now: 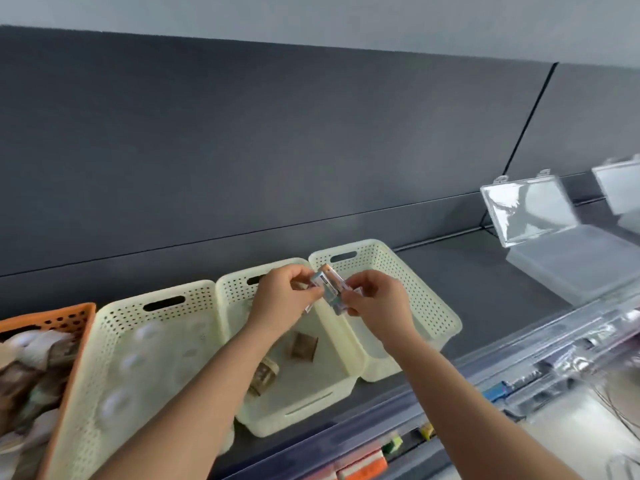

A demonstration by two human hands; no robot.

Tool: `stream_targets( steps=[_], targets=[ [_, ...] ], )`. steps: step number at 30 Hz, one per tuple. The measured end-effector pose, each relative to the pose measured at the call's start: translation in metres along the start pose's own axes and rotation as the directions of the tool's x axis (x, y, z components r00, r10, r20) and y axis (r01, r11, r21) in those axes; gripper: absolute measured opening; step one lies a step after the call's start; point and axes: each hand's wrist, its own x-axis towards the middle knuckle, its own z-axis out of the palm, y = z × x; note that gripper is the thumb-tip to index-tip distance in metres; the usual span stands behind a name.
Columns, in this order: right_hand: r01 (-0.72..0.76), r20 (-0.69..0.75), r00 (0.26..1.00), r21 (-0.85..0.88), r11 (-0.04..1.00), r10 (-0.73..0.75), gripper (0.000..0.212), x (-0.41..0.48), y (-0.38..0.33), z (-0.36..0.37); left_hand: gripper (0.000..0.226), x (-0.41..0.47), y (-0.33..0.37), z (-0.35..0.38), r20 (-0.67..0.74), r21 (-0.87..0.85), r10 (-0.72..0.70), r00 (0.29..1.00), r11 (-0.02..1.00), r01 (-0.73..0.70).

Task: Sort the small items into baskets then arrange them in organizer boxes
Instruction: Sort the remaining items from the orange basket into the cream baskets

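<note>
Both hands meet above the cream baskets on a dark shelf. My left hand (282, 299) and my right hand (375, 299) each pinch several small packaged batteries (329, 284) between them, over the wall shared by the middle basket (304, 403) and the right basket (415, 282). Two small brown packets (303, 346) lie in the middle basket. White round items (130, 362) sit in the left cream basket (114, 323). An orange basket (74, 317) at the far left holds a mixed heap of small items.
Two clear organizer boxes stand with lids raised at the right, one (568, 258) nearer and one (620, 188) at the frame edge. A clear shelf-front strip (519, 358) runs along the shelf edge, with more goods below. A dark back panel rises behind.
</note>
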Motion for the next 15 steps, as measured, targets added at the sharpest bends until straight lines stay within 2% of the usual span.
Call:
stream_targets(
  steps=[6,10,12,15],
  targets=[
    [-0.039,0.049,0.998,-0.201,0.979,0.05,0.014,0.061,0.042,-0.052,0.007,0.05,0.023,0.09,0.055,0.167,-0.115,0.992,0.981,0.104],
    [-0.096,0.167,0.974,-0.301,0.949,0.152,0.01,0.09,0.06,-0.054,0.007,0.079,0.014,0.122,0.141,0.335,-0.217,0.966,0.929,0.159],
    [-0.078,0.209,0.965,-0.348,0.934,0.158,0.009,0.104,0.068,-0.049,0.009,0.089,0.009,0.129,0.13,0.426,-0.253,0.959,0.887,0.176],
    [-0.023,0.226,0.967,-0.374,0.927,0.115,0.019,0.122,0.074,-0.04,0.017,0.097,0.001,0.135,0.074,0.506,-0.236,0.969,0.846,0.168]
  ],
)
